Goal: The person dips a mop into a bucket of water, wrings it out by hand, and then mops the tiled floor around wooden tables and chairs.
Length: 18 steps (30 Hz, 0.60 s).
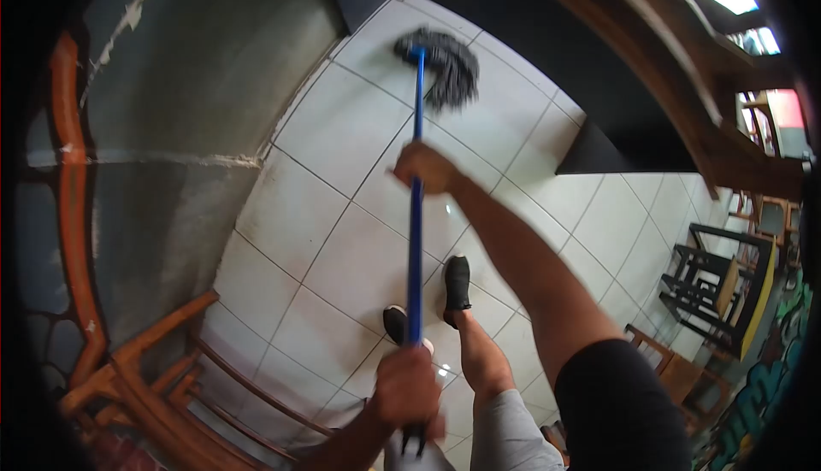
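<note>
Mop (416,214) upright, head far on tiles (342,129), right hand (423,167) and left hand (406,385) clenched round handle

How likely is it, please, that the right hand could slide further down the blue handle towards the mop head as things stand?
Probably yes: the right hand grips the blue handle, and the stretch down to the mop head looks bare, above open floor tiles.

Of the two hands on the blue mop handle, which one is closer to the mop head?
The right hand. It grips the blue handle higher up, nearer the dark mop head, whereas the left hand grips the handle's near end, close to the body.
</note>
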### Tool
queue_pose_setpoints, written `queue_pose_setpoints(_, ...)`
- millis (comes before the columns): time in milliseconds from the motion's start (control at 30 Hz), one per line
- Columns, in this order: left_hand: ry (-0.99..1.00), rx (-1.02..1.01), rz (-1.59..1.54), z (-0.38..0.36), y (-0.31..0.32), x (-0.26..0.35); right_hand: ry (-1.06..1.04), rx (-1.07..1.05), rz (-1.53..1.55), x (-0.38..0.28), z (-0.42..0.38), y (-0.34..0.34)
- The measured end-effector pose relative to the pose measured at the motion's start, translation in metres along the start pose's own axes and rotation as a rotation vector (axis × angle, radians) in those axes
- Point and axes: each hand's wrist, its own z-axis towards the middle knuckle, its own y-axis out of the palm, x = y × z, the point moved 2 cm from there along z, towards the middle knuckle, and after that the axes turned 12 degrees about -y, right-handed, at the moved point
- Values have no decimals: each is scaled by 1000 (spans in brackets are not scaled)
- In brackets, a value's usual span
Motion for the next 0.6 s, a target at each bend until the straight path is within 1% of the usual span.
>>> queue_pose_setpoints(33, -17, 102, -107, 8, 31, -48, -22, -72, -96, 39, 6, -16)
queue_pose_setpoints(67, -11, 92, -174, 25, 54, -90, -152, -86, -228, 92, 8, -21)
queue_pose_setpoints(100, 180, 124, -84, 53, 61, -118, -190, -121, -251, 128, 18, -33)
queue_pose_setpoints(133, 168, 162, -130, 70, 62, -136, -116, -106, -203, 161, 27, -36)
queue_pose_setpoints(167, 159, 275, -290, 83, 57, -144, -102, 41, -140, 167, 33, -36)
queue_pose_setpoints(233, -291, 362, -199, 26, 32, -134, -48, 129, -346, 124, 49, -24)
queue_pose_setpoints(267, -526, 343, 232, -16, 24, -118, -46, 141, -294, 103, 43, -4)
queue_pose_setpoints(300, -541, 362, 220, -13, 22, -127, -46, 160, -245, 76, 35, 14)
queue_pose_setpoints(367, -493, 521, -9, -9, 29, -157, -42, 154, -241, 20, 25, 39)
queue_pose_setpoints(433, -439, 670, -240, -21, 52, -195, 16, 86, -190, 23, 8, 55)
queue_pose_setpoints(467, -435, 747, -347, -30, 60, -203, -48, 68, -274, 52, 5, 59)
queue_pose_setpoints(500, -419, 821, -450, -37, 67, -211, -28, 87, -292, 88, 6, 54)
queue_pose_setpoints(533, -381, 897, -557, -37, 75, -220, -1, 48, -328, 127, 12, 36)
queue_pose_setpoints(567, -332, 967, -667, -11, 67, -222, 6, 26, -413, 169, 18, 17)
queue_pose_setpoints(600, -570, 1085, -205, 39, 80, -240, -22, 0, -497, 206, 23, -4)
